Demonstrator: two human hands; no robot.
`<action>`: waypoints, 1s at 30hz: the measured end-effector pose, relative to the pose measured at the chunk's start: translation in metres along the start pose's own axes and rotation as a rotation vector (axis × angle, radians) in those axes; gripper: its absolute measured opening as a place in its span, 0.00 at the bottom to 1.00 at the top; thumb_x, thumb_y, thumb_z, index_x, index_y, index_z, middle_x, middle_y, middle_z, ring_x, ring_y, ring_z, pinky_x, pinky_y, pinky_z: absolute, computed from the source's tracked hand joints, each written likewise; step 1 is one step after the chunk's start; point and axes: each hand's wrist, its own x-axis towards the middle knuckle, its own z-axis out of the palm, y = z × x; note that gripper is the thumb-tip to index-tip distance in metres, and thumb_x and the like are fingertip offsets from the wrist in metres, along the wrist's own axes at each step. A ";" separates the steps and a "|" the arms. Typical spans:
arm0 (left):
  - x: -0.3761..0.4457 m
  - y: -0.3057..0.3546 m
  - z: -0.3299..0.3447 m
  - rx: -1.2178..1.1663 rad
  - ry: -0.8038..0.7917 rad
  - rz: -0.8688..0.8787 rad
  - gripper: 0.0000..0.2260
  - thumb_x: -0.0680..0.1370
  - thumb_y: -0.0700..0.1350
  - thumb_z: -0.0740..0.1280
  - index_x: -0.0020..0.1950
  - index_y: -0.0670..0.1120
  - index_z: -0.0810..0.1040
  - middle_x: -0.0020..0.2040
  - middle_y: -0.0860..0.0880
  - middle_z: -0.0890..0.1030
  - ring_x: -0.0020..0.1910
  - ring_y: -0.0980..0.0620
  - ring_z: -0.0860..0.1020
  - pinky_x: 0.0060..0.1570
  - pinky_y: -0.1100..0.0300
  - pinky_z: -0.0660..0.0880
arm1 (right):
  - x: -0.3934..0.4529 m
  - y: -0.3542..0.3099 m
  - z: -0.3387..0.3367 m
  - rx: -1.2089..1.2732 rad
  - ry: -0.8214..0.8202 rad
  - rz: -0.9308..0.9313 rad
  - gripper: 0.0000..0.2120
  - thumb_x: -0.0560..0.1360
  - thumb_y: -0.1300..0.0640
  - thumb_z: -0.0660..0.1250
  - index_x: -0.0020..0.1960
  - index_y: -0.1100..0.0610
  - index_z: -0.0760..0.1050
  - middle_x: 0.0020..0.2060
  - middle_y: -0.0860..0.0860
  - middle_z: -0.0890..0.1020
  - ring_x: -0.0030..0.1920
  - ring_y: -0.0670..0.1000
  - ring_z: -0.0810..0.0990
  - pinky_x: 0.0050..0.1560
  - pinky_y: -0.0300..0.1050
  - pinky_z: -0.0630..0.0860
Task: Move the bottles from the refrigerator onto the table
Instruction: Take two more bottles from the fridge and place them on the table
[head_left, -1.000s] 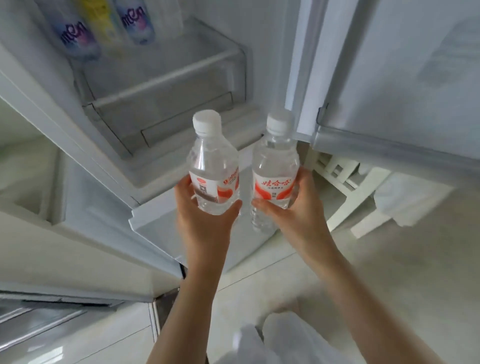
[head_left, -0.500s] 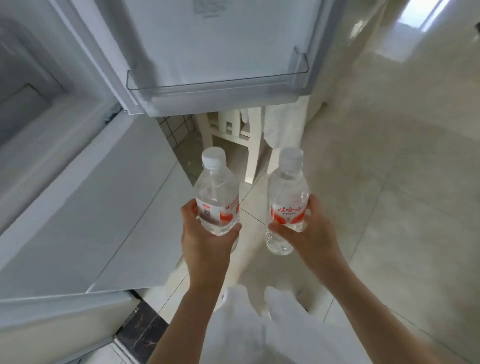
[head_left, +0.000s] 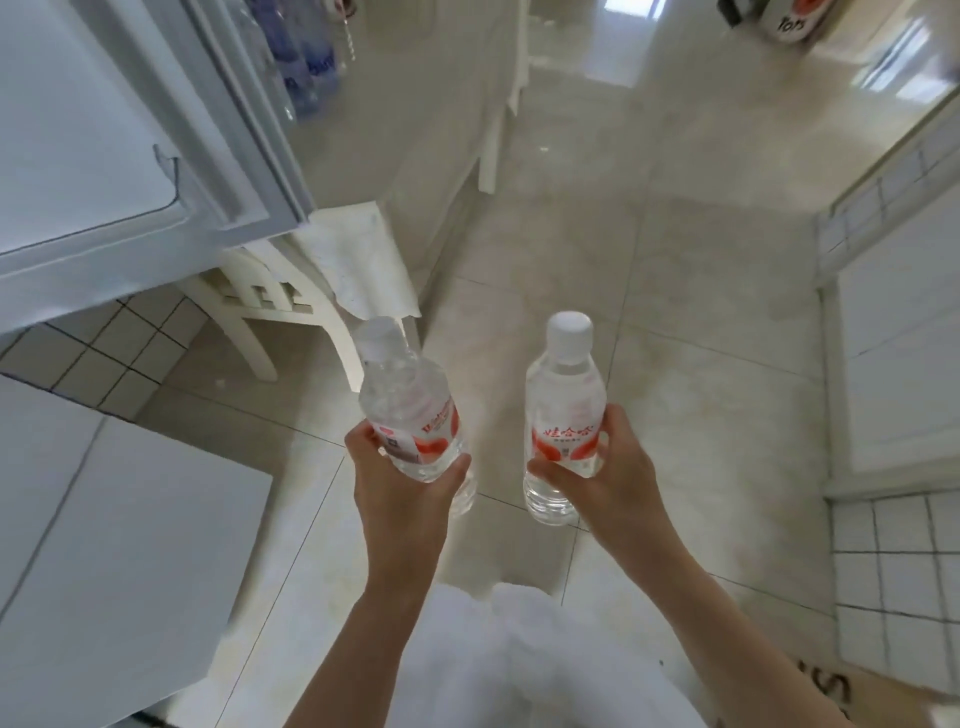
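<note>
I see my left hand (head_left: 400, 486) wrapped around the lower half of one clear water bottle (head_left: 408, 410), tilted a little to the left, and my right hand (head_left: 605, 475) gripping a second water bottle (head_left: 563, 410) held nearly upright. Both hang in the air over the tiled floor (head_left: 649, 291), apart from each other. To my left the open refrigerator door (head_left: 104, 171) juts out, with more bottles (head_left: 304, 57) on its shelf. Just past it stands a white chair (head_left: 270, 306) with a cloth (head_left: 363, 260) draped over it, beside my path. Each held bottle has a white cap and a red-and-white label; the right one bears red Chinese characters, too blurred for me to read with certainty.
</note>
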 end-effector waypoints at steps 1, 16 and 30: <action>0.003 0.006 0.011 0.004 -0.008 0.005 0.37 0.62 0.42 0.82 0.61 0.55 0.63 0.52 0.62 0.74 0.54 0.57 0.77 0.49 0.66 0.75 | 0.009 0.003 -0.008 0.010 0.008 0.008 0.28 0.63 0.54 0.79 0.58 0.50 0.69 0.51 0.47 0.79 0.52 0.48 0.79 0.51 0.42 0.76; 0.176 0.077 0.141 0.106 -0.044 0.065 0.35 0.60 0.42 0.82 0.58 0.56 0.64 0.55 0.54 0.78 0.54 0.50 0.79 0.54 0.54 0.78 | 0.221 -0.012 -0.039 0.087 0.006 0.061 0.26 0.63 0.53 0.79 0.55 0.46 0.69 0.52 0.48 0.79 0.52 0.48 0.79 0.53 0.46 0.78; 0.374 0.159 0.241 0.154 -0.040 0.109 0.36 0.60 0.42 0.83 0.57 0.51 0.62 0.55 0.49 0.77 0.52 0.48 0.78 0.51 0.57 0.78 | 0.460 -0.087 -0.052 0.049 -0.021 -0.010 0.28 0.64 0.57 0.79 0.57 0.50 0.68 0.52 0.48 0.78 0.52 0.49 0.78 0.46 0.32 0.72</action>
